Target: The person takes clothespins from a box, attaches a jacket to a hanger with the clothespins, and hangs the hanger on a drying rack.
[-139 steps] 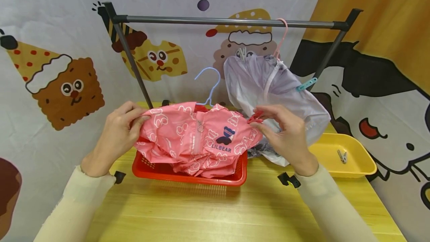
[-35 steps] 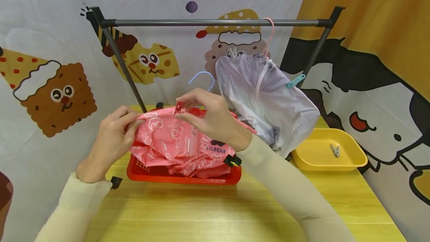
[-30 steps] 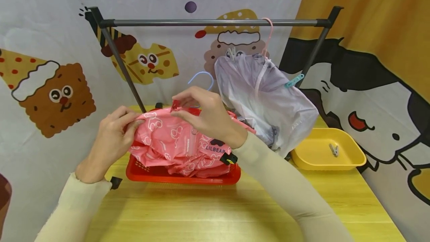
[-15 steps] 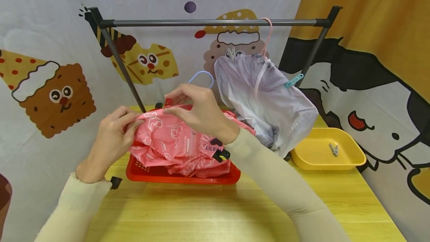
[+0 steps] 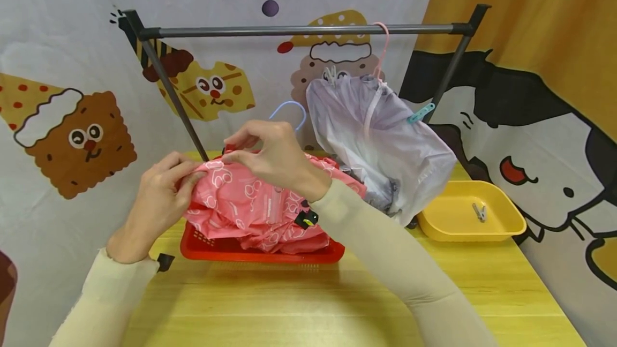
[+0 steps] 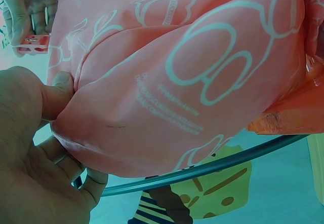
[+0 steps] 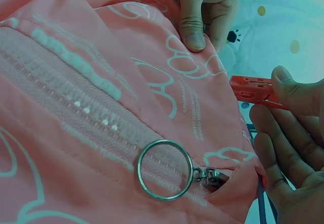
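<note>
Red basket (image 5: 265,257): on the table (image 5: 337,299), we see the lower folds of the pink jacket (image 5: 255,197) bunched inside it, the upper part raised above the rim.
Yellow tray (image 5: 448,210): near the table's right edge; we find one grey clip (image 5: 479,212) lying in it.
Jacket corner: between the thumb and fingers of the left hand (image 5: 159,191), just beside the right hand (image 5: 277,157).
Red clip (image 7: 253,88): between the right thumb and fingers, its tip touching the jacket's edge; we cannot tell whether it bites the cloth.
Left fingers: clamped on the cloth, thumb on one face and fingers curled behind the other.
Right fingers: pinched on the red clip against the thumb.
Right arm: we see it reach leftward across the jacket's front, partly hiding the print.
</note>
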`<state>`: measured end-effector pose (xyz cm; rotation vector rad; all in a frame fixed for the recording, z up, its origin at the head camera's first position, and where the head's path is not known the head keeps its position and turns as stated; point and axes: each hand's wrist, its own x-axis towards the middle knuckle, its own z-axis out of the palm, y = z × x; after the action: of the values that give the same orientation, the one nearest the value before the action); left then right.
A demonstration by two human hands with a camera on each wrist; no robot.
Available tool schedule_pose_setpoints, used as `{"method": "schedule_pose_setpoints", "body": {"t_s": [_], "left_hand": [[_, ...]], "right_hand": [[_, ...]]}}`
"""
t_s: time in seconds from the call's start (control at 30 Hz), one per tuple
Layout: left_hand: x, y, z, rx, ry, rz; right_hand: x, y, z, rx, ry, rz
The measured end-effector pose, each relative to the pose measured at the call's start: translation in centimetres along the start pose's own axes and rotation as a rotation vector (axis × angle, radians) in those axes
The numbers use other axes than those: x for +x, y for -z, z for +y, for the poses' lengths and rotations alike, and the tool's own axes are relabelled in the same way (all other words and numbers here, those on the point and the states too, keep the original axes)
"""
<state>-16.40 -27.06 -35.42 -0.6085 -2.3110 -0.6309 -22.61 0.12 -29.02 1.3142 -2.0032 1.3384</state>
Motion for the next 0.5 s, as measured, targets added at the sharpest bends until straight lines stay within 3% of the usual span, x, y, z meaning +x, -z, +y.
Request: {"method": "schedule_pose_setpoints", "body": {"t_s": [0.5], "left_hand": [[-0.11, -0.09, 0.09, -0.001, -0.015, 0.024]], "right_hand": [[0.98, -0.2, -0.53, -0.055, -0.063, -0.08]]}}
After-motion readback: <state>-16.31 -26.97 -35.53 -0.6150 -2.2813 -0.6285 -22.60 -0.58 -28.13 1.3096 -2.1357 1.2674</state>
